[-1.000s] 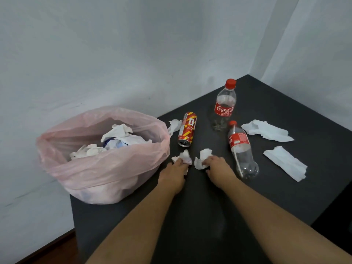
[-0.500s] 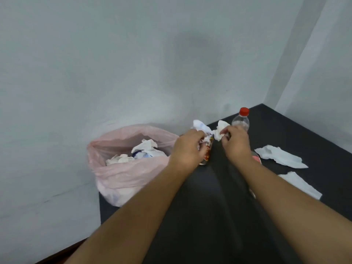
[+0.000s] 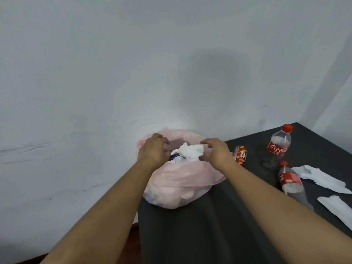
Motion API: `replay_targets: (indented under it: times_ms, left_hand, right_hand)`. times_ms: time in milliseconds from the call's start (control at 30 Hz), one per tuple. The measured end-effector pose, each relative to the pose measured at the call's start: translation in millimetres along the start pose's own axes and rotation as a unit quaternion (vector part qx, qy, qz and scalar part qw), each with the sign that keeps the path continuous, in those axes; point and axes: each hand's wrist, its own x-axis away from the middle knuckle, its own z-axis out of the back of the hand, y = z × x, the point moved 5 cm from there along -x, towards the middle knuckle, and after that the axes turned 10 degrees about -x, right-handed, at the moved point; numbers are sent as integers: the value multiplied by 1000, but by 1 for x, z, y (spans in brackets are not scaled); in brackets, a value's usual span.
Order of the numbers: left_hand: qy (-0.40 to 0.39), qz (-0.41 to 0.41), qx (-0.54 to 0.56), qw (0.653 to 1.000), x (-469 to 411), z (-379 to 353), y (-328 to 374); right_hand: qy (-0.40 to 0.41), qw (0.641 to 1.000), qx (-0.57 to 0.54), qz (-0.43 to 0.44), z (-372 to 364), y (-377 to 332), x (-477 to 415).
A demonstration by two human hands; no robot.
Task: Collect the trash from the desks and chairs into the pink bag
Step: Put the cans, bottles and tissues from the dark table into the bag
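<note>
The dark table [image 3: 209,235] stands with its far edge against the wall [image 3: 114,73]. A pink bag [image 3: 181,183] sits at the far left corner. Just right of it, a can [image 3: 240,155] lies on its side. Further right, a bottle [image 3: 279,147] stands upright, and a second bottle [image 3: 291,183] lies in front of it. Toward the right edge lie a far tissue [image 3: 322,180] and a near tissue [image 3: 337,208].

The head camera looks forward and down, close over the desk [image 3: 190,235].
</note>
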Motion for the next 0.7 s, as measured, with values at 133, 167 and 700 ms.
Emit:
replay_targets:
  times_ms: [133, 167, 700]
  left_hand:
    - [12, -44, 13, 999, -4, 6, 11]
    - [11, -57, 17, 998, -6, 6, 19]
    - [-115, -121, 47, 985, -100, -109, 219]
  right_hand:
    - [104, 994, -17, 8, 27, -3, 3]
    - [136, 990, -26, 8, 36, 0, 3]
    - [-57, 983, 90, -151, 31, 181, -44]
